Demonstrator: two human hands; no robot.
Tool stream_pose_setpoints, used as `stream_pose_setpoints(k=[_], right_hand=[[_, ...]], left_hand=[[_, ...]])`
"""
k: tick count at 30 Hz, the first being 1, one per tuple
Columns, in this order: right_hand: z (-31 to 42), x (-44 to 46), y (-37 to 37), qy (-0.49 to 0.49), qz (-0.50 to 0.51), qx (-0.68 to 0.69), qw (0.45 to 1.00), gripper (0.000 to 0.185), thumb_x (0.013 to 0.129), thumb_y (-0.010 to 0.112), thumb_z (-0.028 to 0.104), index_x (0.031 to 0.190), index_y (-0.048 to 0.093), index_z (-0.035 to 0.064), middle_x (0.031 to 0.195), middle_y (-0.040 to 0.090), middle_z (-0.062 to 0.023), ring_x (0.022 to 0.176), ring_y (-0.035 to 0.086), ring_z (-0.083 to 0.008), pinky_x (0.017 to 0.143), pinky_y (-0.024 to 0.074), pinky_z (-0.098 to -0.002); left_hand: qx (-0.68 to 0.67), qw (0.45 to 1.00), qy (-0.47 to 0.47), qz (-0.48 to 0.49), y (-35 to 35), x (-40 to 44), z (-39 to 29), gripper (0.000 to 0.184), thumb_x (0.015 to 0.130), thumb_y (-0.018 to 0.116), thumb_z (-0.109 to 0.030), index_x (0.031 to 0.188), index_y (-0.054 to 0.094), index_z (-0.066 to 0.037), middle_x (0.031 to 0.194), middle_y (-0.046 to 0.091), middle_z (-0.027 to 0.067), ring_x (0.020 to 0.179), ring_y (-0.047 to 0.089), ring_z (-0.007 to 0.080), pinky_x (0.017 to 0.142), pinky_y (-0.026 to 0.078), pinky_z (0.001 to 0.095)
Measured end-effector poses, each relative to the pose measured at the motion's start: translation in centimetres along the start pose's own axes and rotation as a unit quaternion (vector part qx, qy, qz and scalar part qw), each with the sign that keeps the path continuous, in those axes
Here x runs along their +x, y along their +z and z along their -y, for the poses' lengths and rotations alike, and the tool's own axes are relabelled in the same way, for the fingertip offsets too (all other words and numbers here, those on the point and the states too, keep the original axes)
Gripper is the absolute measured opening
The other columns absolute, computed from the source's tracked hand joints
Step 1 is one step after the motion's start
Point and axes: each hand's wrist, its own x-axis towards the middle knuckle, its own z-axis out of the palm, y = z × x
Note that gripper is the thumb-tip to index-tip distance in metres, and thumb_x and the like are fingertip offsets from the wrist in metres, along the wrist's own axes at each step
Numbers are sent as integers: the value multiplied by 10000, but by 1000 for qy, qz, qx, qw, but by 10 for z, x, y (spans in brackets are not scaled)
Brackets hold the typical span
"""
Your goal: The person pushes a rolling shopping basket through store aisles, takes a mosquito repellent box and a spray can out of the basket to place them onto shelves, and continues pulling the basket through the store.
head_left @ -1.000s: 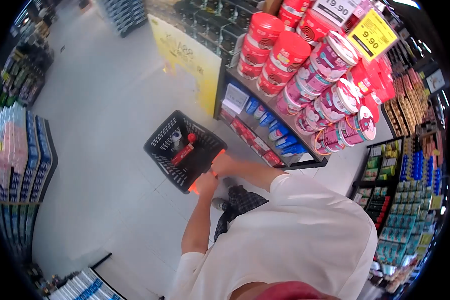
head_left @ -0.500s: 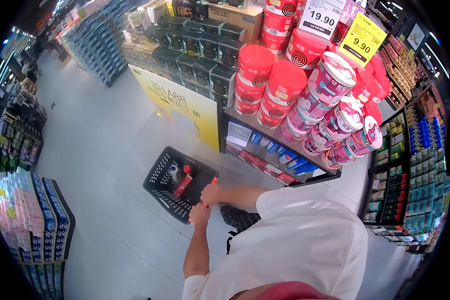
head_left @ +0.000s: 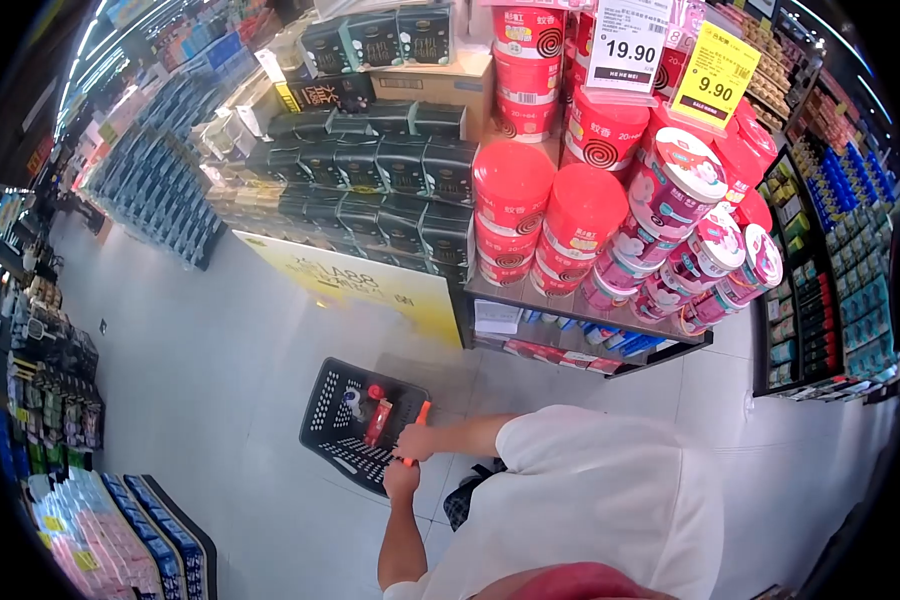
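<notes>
A dark grey shopping basket with perforated walls is in front of me, low over the tiled floor. My left hand is closed around the lower part of its orange handle. Higher up the same bar, my right hand is wrapped round it too. Inside lie a long red package, a small red round item and a white-and-blue item. Their exact kinds are too small to read.
Ahead on the right, a display shelf bears stacked red tubs and pink tubs under price signs. Dark green packs stand beside them above a yellow-white board. Stacked packs are at lower left.
The view has shifted, so the shelf and basket sit lower in the picture, the basket slightly further right. Both hands keep hold of the handle.
</notes>
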Motion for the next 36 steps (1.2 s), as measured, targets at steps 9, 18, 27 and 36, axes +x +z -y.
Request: stream_pose_setpoints(k=[9,18,27,36], right_hand=[[-18,68,14,8,-241,-95,966,70,791,593,212,848,601,172,818,593,9,865,559,-181,738,385,-342],[-13,163,-24,164,-101,-124,973,61,753,638,209,717,686,198,770,663,14,852,601,-180,759,397,-356],[-12,234,-39,239,-118,-118,957,64,739,654,212,702,705,199,751,677,17,817,620,-178,757,399,-349],[-29,300,-70,207,-97,-135,964,74,743,652,219,694,703,198,723,674,23,809,642,-174,739,414,-350]], left_hand=[[8,996,70,-57,-37,69,38,358,825,620,-360,831,697,-10,812,676,212,807,658,411,722,534,504],[-11,998,49,-42,-92,118,92,409,822,650,-393,825,693,13,862,677,231,833,666,411,724,539,505],[-36,995,89,-28,-127,165,134,449,842,629,-416,878,693,28,874,670,265,856,657,433,736,531,508],[-20,997,69,-26,-191,207,164,369,827,620,-343,859,701,15,847,677,254,821,665,429,734,542,498]])
